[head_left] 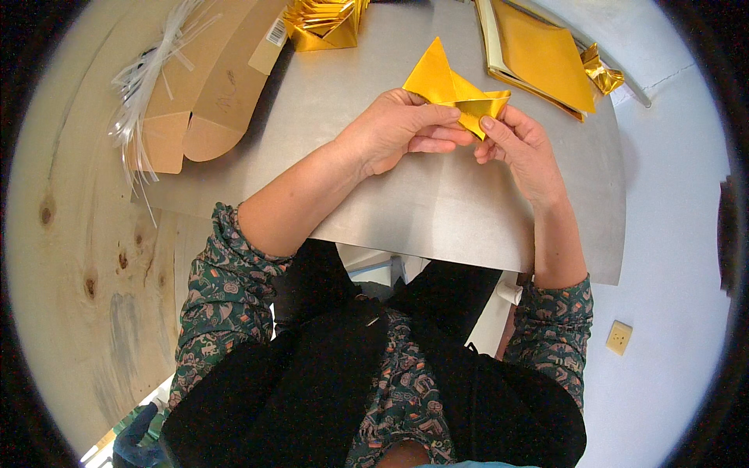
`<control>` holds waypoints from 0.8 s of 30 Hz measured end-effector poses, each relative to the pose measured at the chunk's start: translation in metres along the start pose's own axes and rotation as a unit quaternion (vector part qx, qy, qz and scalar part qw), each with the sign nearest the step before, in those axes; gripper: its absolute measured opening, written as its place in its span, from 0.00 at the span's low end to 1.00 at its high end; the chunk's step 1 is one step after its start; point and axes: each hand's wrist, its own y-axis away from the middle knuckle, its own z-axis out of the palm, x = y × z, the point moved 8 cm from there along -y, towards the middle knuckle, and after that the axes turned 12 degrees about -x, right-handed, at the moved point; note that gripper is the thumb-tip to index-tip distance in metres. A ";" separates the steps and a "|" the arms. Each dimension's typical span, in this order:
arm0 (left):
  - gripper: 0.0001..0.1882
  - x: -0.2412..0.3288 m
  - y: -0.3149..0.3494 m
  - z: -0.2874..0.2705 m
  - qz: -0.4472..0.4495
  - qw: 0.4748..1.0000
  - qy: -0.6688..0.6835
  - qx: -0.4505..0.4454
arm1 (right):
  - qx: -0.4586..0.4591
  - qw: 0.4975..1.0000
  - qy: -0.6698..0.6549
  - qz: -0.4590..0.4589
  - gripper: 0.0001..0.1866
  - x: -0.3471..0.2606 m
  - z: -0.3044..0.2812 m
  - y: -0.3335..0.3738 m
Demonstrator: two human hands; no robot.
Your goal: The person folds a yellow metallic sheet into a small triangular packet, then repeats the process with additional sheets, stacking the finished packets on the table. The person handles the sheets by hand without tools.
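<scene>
Black garment (273, 390) and patterned sleeves (226, 304) nearest, then the grey metal-look tabletop (468, 214). Folded gold foil-paper piece (434, 76) is held above it, between both hands. Left hand (399, 129): thumb on top, fingers underneath, pinching its lower middle. Right hand (524, 148): thumb pressed near the bottom point, fingers behind the right flap, grasping. Looks mid-fold: points and pocket formed, shaping at the right end in hand. Next move, my read: steady left pinch, right thumb sets that flap without creasing the rest. Farther out: cardboard box (214, 78) with clear plastic strips (160, 82) at left, gold sheet stack (538, 54) and crinkled gold foil (601, 74) right, nested folded gold pieces (326, 35) at far edge.
</scene>
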 end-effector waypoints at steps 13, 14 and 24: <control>0.17 0.002 0.002 0.001 -0.008 1.000 -0.023 0.016 | 0.000 1.000 0.005 0.002 0.12 0.000 0.000 0.000; 0.17 0.002 0.001 0.000 -0.005 1.000 -0.021 0.017 | 0.005 1.000 0.000 0.005 0.12 0.000 0.000 0.000; 0.17 0.000 -0.002 0.002 -0.002 0.999 -0.033 -0.006 | 0.046 0.999 -0.021 -0.016 0.14 -0.006 -0.004 0.001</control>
